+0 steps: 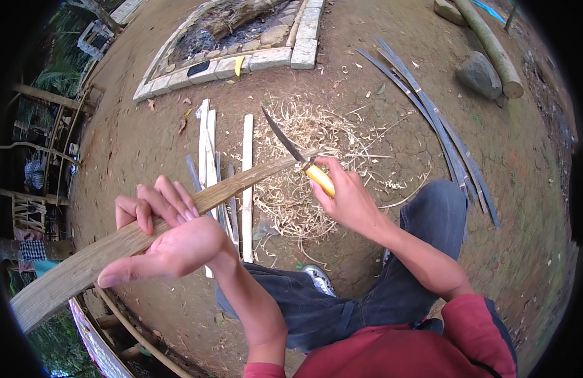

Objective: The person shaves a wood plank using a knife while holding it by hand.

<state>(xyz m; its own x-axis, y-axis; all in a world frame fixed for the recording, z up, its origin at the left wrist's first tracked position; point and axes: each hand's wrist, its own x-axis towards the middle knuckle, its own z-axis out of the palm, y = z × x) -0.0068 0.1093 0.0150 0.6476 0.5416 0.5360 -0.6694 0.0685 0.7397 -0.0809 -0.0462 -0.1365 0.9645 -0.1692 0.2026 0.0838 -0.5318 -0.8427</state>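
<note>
A long, flat wooden strip (242, 181) slants from the lower left up to the middle of the head view. My left hand (189, 244) grips it partway along, fingers over the far edge and thumb along the near side. My right hand (353, 196) is closed around the yellow handle of a knife (320, 181) with a slim, curved dark blade. The base of the blade meets the strip's far end, and its tip points up and away to the left. Pale curled shavings (291, 211) lie heaped on the ground beneath.
Several pale strips (248, 189) lie on the dirt beyond my left hand. Long dark strips (439, 120) stretch along the right. Farther off are a stone-edged fire pit (272, 58) with a black phone (198, 68) on its rim, a grey rock (478, 74) and a log (493, 47).
</note>
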